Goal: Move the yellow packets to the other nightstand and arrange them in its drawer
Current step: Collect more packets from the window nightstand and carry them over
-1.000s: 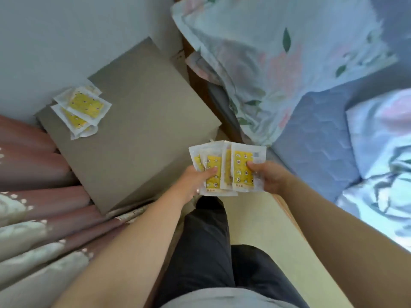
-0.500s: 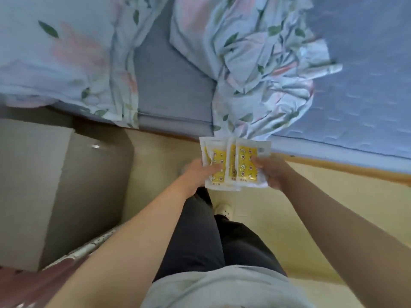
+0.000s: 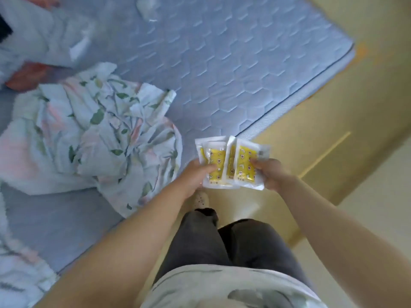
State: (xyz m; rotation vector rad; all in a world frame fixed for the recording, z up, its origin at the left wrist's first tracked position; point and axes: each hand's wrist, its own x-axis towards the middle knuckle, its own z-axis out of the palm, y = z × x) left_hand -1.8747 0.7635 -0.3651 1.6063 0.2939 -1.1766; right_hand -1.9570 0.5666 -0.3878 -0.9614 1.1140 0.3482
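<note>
- Yellow packets [image 3: 231, 164] fanned, pinched by left hand [image 3: 196, 174] and right hand [image 3: 268, 173] beside the bed [image 3: 222, 63].
- Carry them level, thumbs pressing, so none slips.

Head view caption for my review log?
Left hand and right hand hold fanned yellow packets beside a blue quilted mattress bearing a crumpled floral blanket.

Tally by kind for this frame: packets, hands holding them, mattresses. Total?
yellow packets: 4 visible, fanned and overlapping; any hidden behind cannot be told
hands: 2, left hand and right hand, each gripping packets
mattress: 1
Total: 7
</note>
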